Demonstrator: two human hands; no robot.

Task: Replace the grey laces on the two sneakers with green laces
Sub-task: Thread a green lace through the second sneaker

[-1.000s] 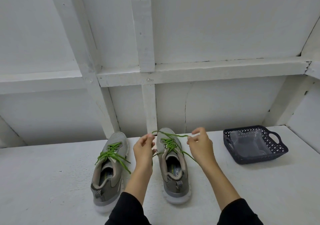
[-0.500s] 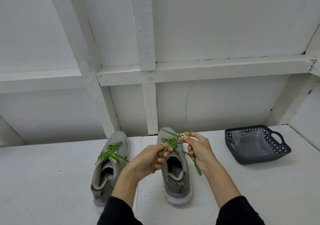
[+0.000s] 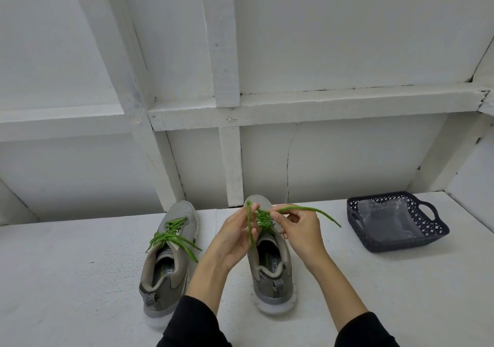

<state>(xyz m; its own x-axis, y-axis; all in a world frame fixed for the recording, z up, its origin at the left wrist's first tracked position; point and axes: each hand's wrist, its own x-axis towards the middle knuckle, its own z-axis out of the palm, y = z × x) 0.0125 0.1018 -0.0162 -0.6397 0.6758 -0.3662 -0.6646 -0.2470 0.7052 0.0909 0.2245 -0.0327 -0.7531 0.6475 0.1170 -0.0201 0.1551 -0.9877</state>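
White-painted boards and battens rise behind a white tabletop (image 3: 347,293) where two grey sneakers stand side by side, toes toward the wall. Over the right sneaker (image 3: 271,274), a person's two hands work a green lace (image 3: 263,219) threaded through its eyelets. The left hand (image 3: 235,235), palm turned toward the camera, pinches one strand between thumb and fingertips so that it runs down across the palm. The right hand (image 3: 299,229), fingers curled, grips the other strand, whose free end (image 3: 320,211) arcs out to the right, its dark tip hanging above the table short of the basket. Black sleeves cover both forearms at the bottom edge. The left sneaker (image 3: 167,263) sits just beside, untouched, with its own green lace (image 3: 171,235) already threaded and its loose ends trailing over the collar. A dark blue latticed basket (image 3: 438,230) (a clear plastic bag lies inside) stands well apart at the right.
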